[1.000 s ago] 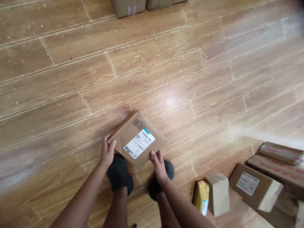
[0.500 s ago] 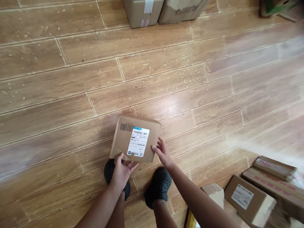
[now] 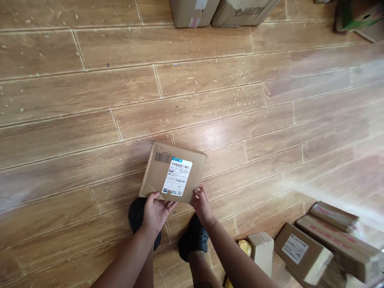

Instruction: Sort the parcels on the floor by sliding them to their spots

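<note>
I hold a flat brown cardboard parcel [image 3: 160, 176] with a white shipping label and a barcode, face up, above the wooden floor [image 3: 210, 88]. My left hand [image 3: 156, 214] grips its near left corner from below, thumb on top. At the near right corner my right hand [image 3: 201, 204] pinches the edge. Under the parcel are my two feet in black clogs [image 3: 193, 238].
Several cardboard boxes [image 3: 303, 252] and flat packs [image 3: 339, 236] lie at the lower right, with a small box [image 3: 262, 252] and a yellow packet [image 3: 243, 248] beside them. Two larger boxes [image 3: 195, 12] stand at the far edge; a green-topped box [image 3: 357, 16] is at the top right.
The parcel has turned from a diagonal to nearly square in my hands. My left hand moved from its left side to the near corner; my right hand shifted along the right edge.
</note>
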Motion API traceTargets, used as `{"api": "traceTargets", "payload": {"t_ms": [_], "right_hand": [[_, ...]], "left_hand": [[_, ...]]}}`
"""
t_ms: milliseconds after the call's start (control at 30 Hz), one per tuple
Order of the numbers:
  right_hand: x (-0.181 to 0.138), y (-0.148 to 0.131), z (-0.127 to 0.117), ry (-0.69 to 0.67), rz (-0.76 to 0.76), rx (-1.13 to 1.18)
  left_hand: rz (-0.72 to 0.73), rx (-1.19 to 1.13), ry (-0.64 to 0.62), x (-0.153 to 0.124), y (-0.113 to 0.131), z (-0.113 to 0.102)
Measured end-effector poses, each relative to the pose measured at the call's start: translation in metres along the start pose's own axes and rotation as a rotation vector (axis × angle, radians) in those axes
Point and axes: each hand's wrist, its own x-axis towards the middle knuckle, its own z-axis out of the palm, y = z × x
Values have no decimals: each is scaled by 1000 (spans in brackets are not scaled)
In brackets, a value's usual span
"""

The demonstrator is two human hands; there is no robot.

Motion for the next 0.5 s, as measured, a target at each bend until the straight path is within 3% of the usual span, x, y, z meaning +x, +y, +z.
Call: {"api": "traceTargets", "payload": {"t_ms": [500], "right_hand": [[6,-5,1,15,15,-59]], "left_hand": [[2,-17,39,1,1,6]]}}
